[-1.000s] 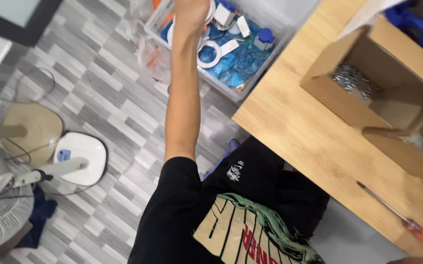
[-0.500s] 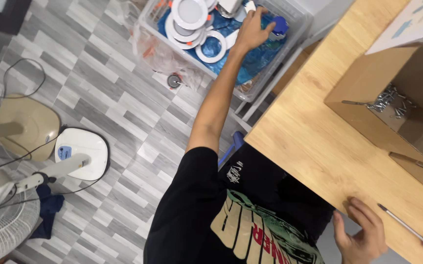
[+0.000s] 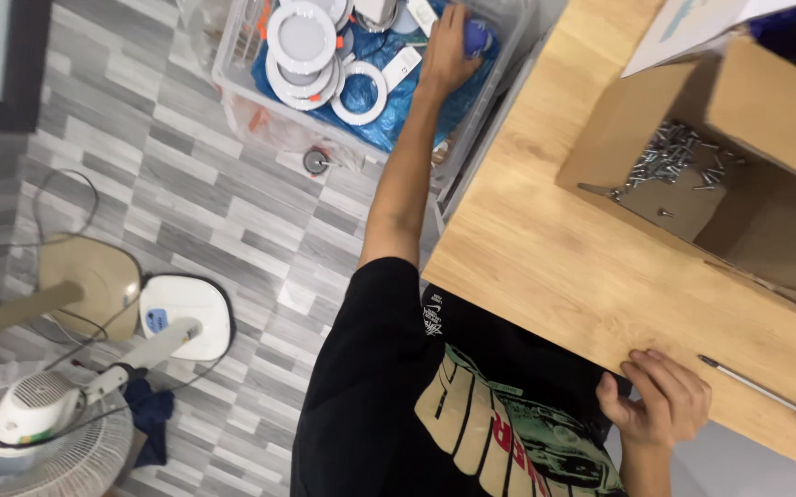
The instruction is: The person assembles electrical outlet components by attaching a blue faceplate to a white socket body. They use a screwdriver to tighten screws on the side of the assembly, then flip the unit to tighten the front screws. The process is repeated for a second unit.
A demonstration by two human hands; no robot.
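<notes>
My left hand (image 3: 447, 53) reaches down into a clear plastic bin (image 3: 232, 57) on the floor and is closed around a small blue-capped container (image 3: 478, 37). The bin holds white round light rings (image 3: 302, 37) on a blue sheet. My right hand (image 3: 660, 400) rests on the near edge of the wooden table (image 3: 554, 267), fingers on the top and holding nothing. A screwdriver (image 3: 766, 394) with a red handle lies on the table just right of that hand.
An open cardboard box (image 3: 766, 110) with loose screws (image 3: 674, 158) stands on the table at the right. On the grey tiled floor at the left are a white fan (image 3: 39, 433), its white base (image 3: 186, 317), a tan round base (image 3: 89, 276) and cables.
My left hand has shifted right in the bin and closed on the blue-capped container. My right hand has come onto the table edge and stays there. The view has tilted down.
</notes>
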